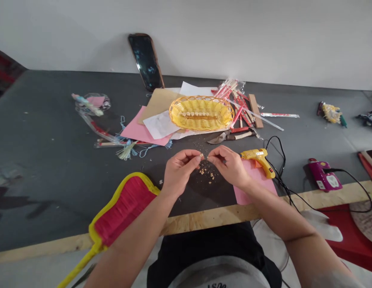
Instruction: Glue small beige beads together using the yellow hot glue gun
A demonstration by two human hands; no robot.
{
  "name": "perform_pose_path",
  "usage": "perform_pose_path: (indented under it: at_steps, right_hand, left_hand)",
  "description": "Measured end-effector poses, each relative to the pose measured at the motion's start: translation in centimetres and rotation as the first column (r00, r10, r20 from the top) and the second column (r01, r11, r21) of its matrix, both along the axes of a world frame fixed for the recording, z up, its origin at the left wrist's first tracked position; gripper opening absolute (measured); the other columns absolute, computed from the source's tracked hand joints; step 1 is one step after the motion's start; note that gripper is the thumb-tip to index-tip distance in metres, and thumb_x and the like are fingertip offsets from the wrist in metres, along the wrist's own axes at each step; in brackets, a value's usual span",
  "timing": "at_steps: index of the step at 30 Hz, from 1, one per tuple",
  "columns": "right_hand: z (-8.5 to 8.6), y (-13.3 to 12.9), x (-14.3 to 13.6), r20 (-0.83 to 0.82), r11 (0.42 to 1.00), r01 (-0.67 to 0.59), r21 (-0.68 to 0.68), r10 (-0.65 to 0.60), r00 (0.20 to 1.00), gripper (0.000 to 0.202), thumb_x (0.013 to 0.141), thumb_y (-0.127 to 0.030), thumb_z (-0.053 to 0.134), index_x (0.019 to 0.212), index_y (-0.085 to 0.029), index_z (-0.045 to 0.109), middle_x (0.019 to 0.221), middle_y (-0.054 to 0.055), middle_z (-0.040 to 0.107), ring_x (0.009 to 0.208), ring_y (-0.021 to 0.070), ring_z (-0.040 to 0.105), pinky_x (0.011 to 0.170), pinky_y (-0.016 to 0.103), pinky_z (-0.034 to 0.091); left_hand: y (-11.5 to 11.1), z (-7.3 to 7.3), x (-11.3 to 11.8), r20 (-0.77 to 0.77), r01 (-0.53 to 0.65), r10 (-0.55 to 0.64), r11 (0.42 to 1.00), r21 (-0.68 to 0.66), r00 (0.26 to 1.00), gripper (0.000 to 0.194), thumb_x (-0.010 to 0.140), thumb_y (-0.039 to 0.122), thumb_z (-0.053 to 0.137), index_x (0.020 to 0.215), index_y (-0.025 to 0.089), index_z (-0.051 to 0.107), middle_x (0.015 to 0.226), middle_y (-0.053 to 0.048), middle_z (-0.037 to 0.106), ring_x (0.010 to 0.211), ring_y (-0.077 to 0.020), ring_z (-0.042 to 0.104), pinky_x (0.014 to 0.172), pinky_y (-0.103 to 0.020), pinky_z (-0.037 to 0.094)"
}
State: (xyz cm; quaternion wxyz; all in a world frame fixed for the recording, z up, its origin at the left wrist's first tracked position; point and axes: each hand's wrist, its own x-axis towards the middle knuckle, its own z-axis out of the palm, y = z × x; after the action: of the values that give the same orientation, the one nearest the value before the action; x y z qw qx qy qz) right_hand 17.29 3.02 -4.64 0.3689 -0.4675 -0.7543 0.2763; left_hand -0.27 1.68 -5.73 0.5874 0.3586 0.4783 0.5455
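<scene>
My left hand (182,168) is closed in a pinch on a small pale tan piece (201,155), too small to tell its kind. Close beside it, my right hand (227,163) also pinches with thumb and forefinger; what it holds, if anything, is too small to make out. Below the fingertips, tan crumbs (211,176) lie scattered on the dark table (54,168). Beyond the hands stands a yellow woven basket (201,125) with a stick-like strip (201,116) lined with small pale bits inside.
Pruning shears (222,137) and wrapped chopsticks (241,106) lie behind my right hand. A yellow glue gun (261,157) rests on pink paper (258,184), its cord trailing right to a purple box (325,176). A red fan with yellow edging (126,206) overhangs the front edge. A phone (147,62) leans against the wall.
</scene>
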Motion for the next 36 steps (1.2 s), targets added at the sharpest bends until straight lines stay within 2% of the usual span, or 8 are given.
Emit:
perform_pose_path:
  at_steps: [2,5,12,23,28,32,36]
  right_hand:
    - [0.2,-0.2,-0.2,-0.080,1.000,0.012,-0.002,-0.012,0.997,0.011,0.094,-0.022,0.062,0.083,-0.021,0.064,0.082,0.001,0.069,0.077,0.0154,0.064,0.074,0.027,0.052]
    - [0.2,-0.6,-0.5,-0.112,1.000,0.020,0.000,-0.020,0.993,0.014,0.095,-0.024,0.059,0.082,-0.022,0.063,0.082,0.002,0.069,0.077,0.0158,0.063,0.074,0.029,0.052]
    - [0.0,-0.9,-0.8,-0.134,0.998,0.049,0.031,-0.045,0.990,0.014,0.096,-0.027,0.059,0.083,-0.022,0.062,0.082,0.002,0.068,0.076,0.0156,0.062,0.071,0.029,0.051]
    - [-0.2,-1.0,-0.8,-0.124,0.998,0.048,0.045,-0.042,0.991,0.014,0.096,-0.029,0.059,0.084,-0.023,0.062,0.081,0.002,0.067,0.075,0.0161,0.061,0.070,0.030,0.052]
    - [-0.1,-0.9,-0.7,-0.161,0.999,0.034,0.007,-0.032,0.987,0.016,0.095,-0.032,0.061,0.082,-0.023,0.062,0.080,0.001,0.067,0.076,0.0163,0.063,0.071,0.030,0.052]
    - [-0.2,-0.9,-0.6,-0.240,0.997,0.010,-0.072,-0.027,0.970,0.017,0.093,-0.033,0.065,0.081,-0.022,0.062,0.079,0.001,0.067,0.072,0.0142,0.062,0.068,0.028,0.052]
    - [-0.5,-0.9,-0.4,-0.292,0.989,-0.008,-0.151,-0.037,0.956,0.014,0.091,-0.035,0.069,0.091,-0.021,0.067,0.084,0.001,0.070,0.074,0.0140,0.064,0.067,0.027,0.053]
  left_hand:
    - [-0.1,0.0,0.1,-0.013,-0.001,0.002,1.000,0.013,1.000,0.019,0.069,0.030,0.087,0.083,0.019,0.078,0.075,-0.002,0.074,0.060,-0.0106,0.060,0.059,-0.023,0.050]
    - [-0.2,-0.1,0.2,-0.044,0.007,-0.006,0.999,0.033,0.999,0.018,0.071,0.030,0.086,0.084,0.020,0.079,0.074,-0.001,0.073,0.060,-0.0109,0.060,0.058,-0.023,0.049]
    - [-0.6,-0.2,0.2,-0.088,0.045,-0.041,0.998,0.044,0.995,0.019,0.072,0.034,0.086,0.083,0.020,0.079,0.066,-0.001,0.069,0.058,-0.0115,0.058,0.055,-0.023,0.046]
    - [-0.8,0.6,0.2,-0.094,0.047,-0.042,0.998,0.046,0.995,0.022,0.068,0.037,0.088,0.079,0.021,0.078,0.069,-0.002,0.071,0.060,-0.0139,0.062,0.058,-0.026,0.051]
    - [-0.9,0.5,0.1,-0.123,0.060,-0.050,0.995,0.077,0.991,0.016,0.070,0.033,0.085,0.079,0.022,0.079,0.072,-0.002,0.073,0.061,-0.0139,0.063,0.057,-0.025,0.051]
    - [-1.0,0.7,0.1,-0.181,0.064,-0.045,0.993,0.099,0.982,0.012,0.071,0.030,0.084,0.078,0.023,0.079,0.075,-0.003,0.075,0.063,-0.0142,0.064,0.059,-0.025,0.052]
    - [-1.0,0.9,0.1,-0.211,0.066,-0.043,0.992,0.104,0.977,0.012,0.071,0.031,0.084,0.078,0.023,0.078,0.077,-0.003,0.076,0.064,-0.0155,0.065,0.061,-0.027,0.053]
